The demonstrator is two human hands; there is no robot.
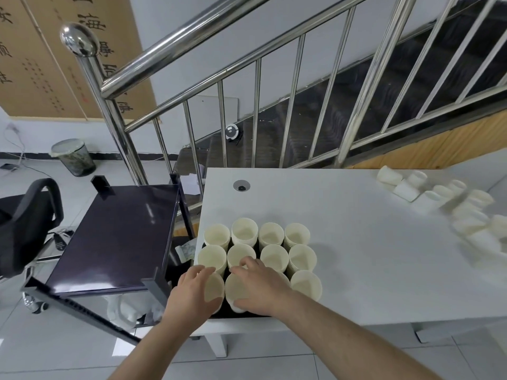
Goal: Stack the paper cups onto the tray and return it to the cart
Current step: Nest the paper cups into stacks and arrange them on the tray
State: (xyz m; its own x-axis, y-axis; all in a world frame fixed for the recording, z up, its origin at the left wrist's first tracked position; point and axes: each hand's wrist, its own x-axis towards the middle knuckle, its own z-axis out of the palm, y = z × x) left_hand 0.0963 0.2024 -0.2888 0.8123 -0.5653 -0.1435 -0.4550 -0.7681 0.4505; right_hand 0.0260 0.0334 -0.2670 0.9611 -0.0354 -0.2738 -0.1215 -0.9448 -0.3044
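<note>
Cream paper cups (259, 256), smooth and round-mouthed, stand upright in close rows on a black tray (219, 314) at the near left corner of the matte white table (343, 242), at about 6 o'clock in the view. Several are stacks, with ribbed rims showing down their sides. The left hand (193, 292) curls around the near-left cup, thumb on its rim. The right hand (259, 283) lies over the next cup, fingers bent over its mouth and thumb against its side. At 3 o'clock, loose cups (439, 198) lie tipped and blurred by the table's far right edge; bare tabletop lies between them and the tray. At 9 o'clock, just beside the table edge, the cart (118, 237) shows a glossy dark flat shelf with grey corner posts. A polished steel railing (247, 64) rises at 12 o'clock.
</note>
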